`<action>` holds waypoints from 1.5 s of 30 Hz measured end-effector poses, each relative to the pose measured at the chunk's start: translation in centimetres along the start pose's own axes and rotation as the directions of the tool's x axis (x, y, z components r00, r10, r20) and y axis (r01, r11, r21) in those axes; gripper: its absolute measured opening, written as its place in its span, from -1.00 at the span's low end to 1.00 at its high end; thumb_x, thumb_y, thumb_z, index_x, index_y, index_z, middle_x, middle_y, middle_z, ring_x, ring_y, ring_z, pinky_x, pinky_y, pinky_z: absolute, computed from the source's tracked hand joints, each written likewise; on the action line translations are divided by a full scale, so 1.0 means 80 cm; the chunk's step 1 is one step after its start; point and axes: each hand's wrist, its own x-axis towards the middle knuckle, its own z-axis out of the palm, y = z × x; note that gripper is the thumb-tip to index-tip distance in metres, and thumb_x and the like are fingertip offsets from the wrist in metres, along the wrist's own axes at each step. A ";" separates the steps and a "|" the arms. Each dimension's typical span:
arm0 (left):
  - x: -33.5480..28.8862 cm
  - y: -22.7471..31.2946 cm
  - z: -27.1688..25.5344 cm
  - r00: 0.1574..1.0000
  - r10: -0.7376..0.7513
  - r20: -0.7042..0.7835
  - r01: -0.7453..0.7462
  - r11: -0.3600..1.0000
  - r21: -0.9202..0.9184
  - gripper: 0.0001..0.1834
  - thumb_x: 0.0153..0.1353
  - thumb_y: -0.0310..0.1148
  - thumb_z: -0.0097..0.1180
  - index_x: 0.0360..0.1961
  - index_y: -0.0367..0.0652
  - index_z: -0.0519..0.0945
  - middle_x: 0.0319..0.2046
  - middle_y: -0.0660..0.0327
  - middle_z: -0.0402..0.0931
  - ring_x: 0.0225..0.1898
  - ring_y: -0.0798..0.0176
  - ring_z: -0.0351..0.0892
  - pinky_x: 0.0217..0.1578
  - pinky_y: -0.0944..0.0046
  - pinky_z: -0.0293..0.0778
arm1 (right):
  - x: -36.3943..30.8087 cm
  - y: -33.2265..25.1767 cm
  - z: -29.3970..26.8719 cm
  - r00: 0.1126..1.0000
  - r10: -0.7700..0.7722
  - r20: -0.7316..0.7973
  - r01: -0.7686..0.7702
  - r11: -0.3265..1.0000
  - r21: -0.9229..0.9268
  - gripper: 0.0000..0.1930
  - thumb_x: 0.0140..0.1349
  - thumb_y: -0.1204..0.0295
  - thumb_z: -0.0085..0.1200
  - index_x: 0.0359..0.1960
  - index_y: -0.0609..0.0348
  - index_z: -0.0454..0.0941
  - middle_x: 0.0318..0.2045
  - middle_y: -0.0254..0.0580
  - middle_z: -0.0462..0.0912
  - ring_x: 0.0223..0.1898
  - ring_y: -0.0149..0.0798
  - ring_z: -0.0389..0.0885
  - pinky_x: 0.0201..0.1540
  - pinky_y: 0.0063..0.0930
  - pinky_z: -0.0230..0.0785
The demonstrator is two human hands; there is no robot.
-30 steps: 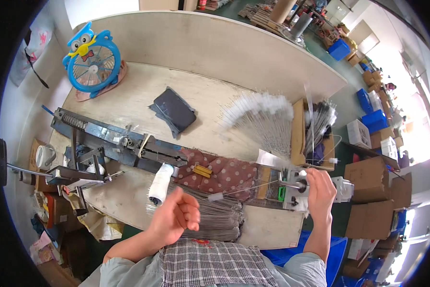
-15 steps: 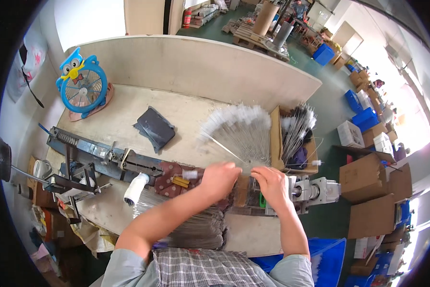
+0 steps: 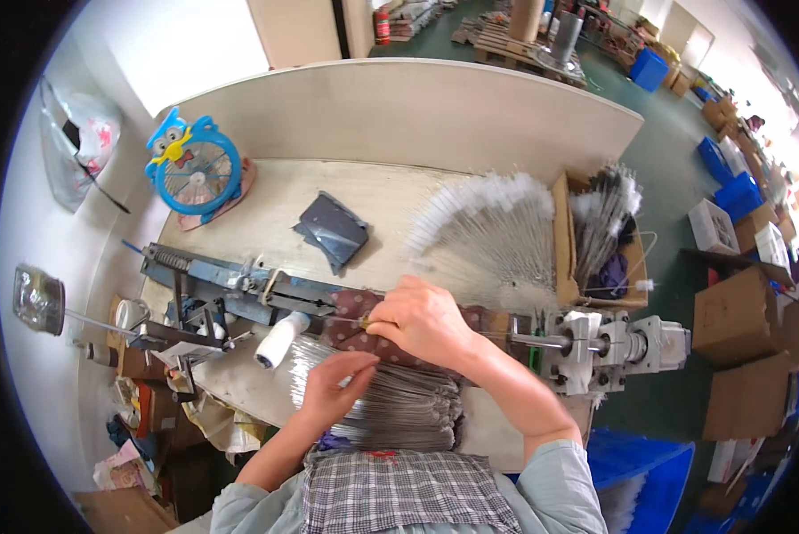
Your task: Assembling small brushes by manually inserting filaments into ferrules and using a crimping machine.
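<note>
My right hand (image 3: 422,320) reaches over the brown spotted cloth (image 3: 351,304), its fingers closed on a small yellow piece (image 3: 364,322) that is mostly hidden. A thin rod runs left from the fingertips toward the long metal fixture (image 3: 213,280). Nearer to me, my left hand (image 3: 335,387) hovers at the left end of a thick bundle of thin metal wires (image 3: 408,405). Its thumb and fingertips come together in a pinch; what is between them does not show. A white roll (image 3: 282,340) lies just beyond that hand.
Wire brushes with white tufts (image 3: 497,214) fan out at the back, beside a cardboard box (image 3: 561,240) of more brushes. A motor-driven chuck (image 3: 586,343) sits at the right end of the bench. Further back are a blue fan (image 3: 195,173), a dark pouch (image 3: 333,233) and a low partition (image 3: 417,111).
Both hands have moved left from the chuck end and parted. The right is now on the yellow piece, the left by the wire bundle. A pale brush before the fan is gone; the view shifted.
</note>
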 end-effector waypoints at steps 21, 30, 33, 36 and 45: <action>0.016 -0.053 -0.026 0.755 -0.652 0.074 0.656 0.751 -0.079 -0.42 -0.07 0.10 0.29 -0.70 -0.33 0.60 -0.79 0.17 0.45 -0.68 0.28 0.47 -0.58 0.26 0.36 | 0.037 -0.030 0.052 0.991 0.129 0.019 -0.122 0.966 -0.228 -0.92 -0.03 0.41 0.17 -0.49 0.09 0.59 -0.47 -0.32 0.59 -0.31 -0.18 0.50 -0.28 -0.31 0.39; 0.003 -0.046 0.035 0.758 -0.629 0.170 0.310 0.118 -0.943 -0.84 0.14 -0.41 0.08 -0.30 -0.26 0.43 -0.46 0.18 0.54 -0.41 0.38 0.54 -0.40 0.28 0.47 | -0.046 -0.029 0.038 0.992 -0.022 -0.122 0.007 0.992 -0.127 -0.80 -0.03 0.56 0.13 -0.31 0.17 0.56 -0.49 -0.24 0.58 -0.46 -0.15 0.57 -0.41 -0.37 0.43; 0.015 -0.036 0.025 0.781 -0.622 0.059 0.549 0.639 -0.539 -0.85 0.02 -0.48 0.16 -0.40 -0.27 0.45 -0.56 0.22 0.52 -0.52 0.39 0.52 -0.51 0.32 0.45 | -0.055 -0.012 0.068 0.999 0.045 -0.003 -0.045 0.995 -0.084 -0.75 -0.01 0.54 0.13 -0.23 0.17 0.53 -0.46 -0.21 0.56 -0.42 -0.14 0.57 -0.41 -0.36 0.43; 0.012 -0.054 0.008 0.826 -0.560 0.064 0.550 0.776 -0.309 -0.81 -0.08 -0.44 0.25 -0.56 -0.26 0.46 -0.64 0.19 0.49 -0.57 0.40 0.48 -0.55 0.33 0.40 | -0.031 0.009 0.098 0.980 0.167 -0.104 -0.191 0.933 -0.304 -0.79 0.01 0.43 0.14 -0.28 0.16 0.52 -0.37 -0.20 0.48 -0.31 -0.17 0.54 -0.35 -0.34 0.43; -0.074 -0.135 -0.091 0.562 -0.826 0.042 0.369 0.205 -0.906 -0.74 0.25 -0.17 0.07 -0.25 -0.15 0.49 -0.47 0.31 0.48 -0.46 0.43 0.50 -0.40 0.45 0.44 | -0.051 -0.014 0.061 0.998 0.061 0.026 -0.057 0.990 -0.132 -0.84 -0.01 0.38 0.19 -0.45 0.12 0.47 -0.42 -0.21 0.46 -0.32 -0.17 0.54 -0.34 -0.37 0.44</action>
